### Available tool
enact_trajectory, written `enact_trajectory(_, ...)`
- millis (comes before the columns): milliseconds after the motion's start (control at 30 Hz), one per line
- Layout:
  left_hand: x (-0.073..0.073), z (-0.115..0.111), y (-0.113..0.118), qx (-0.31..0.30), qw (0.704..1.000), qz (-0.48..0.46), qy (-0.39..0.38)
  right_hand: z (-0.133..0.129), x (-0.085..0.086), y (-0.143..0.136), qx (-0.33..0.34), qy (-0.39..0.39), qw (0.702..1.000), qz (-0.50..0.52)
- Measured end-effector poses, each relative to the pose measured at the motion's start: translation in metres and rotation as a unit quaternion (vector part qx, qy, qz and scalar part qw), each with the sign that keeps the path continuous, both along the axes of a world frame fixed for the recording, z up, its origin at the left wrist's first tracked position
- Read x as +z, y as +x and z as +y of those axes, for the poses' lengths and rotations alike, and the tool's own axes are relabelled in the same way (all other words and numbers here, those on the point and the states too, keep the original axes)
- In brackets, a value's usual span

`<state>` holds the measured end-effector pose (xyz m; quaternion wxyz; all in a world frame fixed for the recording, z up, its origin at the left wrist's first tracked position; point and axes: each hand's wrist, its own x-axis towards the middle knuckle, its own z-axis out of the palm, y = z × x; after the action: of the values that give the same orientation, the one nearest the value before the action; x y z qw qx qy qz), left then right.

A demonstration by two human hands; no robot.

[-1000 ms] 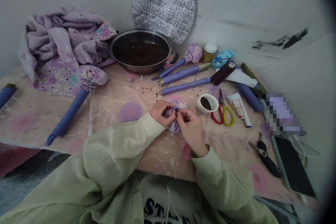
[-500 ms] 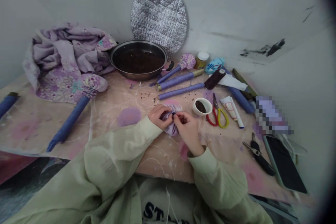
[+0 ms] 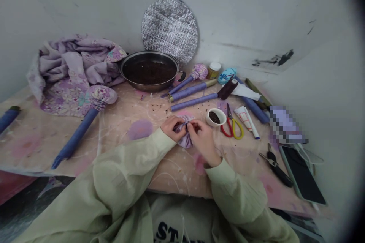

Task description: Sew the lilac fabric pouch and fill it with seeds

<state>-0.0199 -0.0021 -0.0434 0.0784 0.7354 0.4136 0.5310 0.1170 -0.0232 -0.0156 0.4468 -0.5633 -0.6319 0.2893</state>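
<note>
A small gathered piece of light purple cloth is bunched up between my hands, just above the table. My left hand is closed and pinches its gathered top from the left. My right hand is closed too, thumb and forefinger pinched together at a dark spot on the gather; what they grip is too small to make out. Beside the right hand stands a small white bowl holding dark grains. Scissors with red and yellow handles lie to the right of the bowl.
Behind are a black pan of dark material and a round silvery mat. Purple cloth and a cloth-headed stick lie left. Wrapped sticks, a dark thread spool, a tube, pliers-like cutters and a phone lie right.
The view has shifted slightly, so the things at the back sit lower and those on the right lie further left. Both hands stay pinched at the cloth, with little visible movement.
</note>
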Motion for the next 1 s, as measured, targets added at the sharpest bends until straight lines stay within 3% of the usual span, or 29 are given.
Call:
enact_trajectory(100,0.001,0.000,0.000,-0.003,1.000,0.003,0.001,0.015,0.017,0.007,0.014,0.017,0.998,-0.060)
enact_trajectory(167,0.001,0.001,-0.001,-0.013,1.000,0.006,0.008,0.029,0.025,0.009,0.057,-0.005,0.993,-0.103)
enact_trajectory(333,-0.001,0.004,-0.002,-0.021,1.000,-0.002,0.015,0.049,0.030,0.003,0.142,-0.045,0.982,-0.116)
enact_trajectory(467,-0.003,0.006,-0.001,-0.010,1.000,-0.010,-0.006,0.050,0.034,-0.004,0.110,-0.015,0.987,-0.117)
enact_trajectory(567,-0.002,0.004,0.000,-0.047,0.999,0.003,0.023,0.062,0.043,-0.004,0.059,0.013,0.994,-0.095)
enact_trajectory(767,-0.001,0.001,0.001,-0.052,0.998,-0.005,0.035,0.118,0.082,0.016,-0.024,-0.004,0.999,0.049)
enact_trajectory(800,-0.001,0.001,0.001,-0.052,0.998,-0.007,0.034,0.126,0.091,0.021,-0.023,-0.054,0.986,0.157)
enact_trajectory(867,-0.001,0.001,0.000,-0.058,0.998,-0.009,0.034,0.138,0.110,0.033,-0.019,-0.140,0.932,0.333)
enact_trajectory(1000,-0.001,0.001,-0.001,-0.066,0.998,-0.005,0.021,0.150,0.152,0.061,-0.041,-0.135,0.918,0.370)
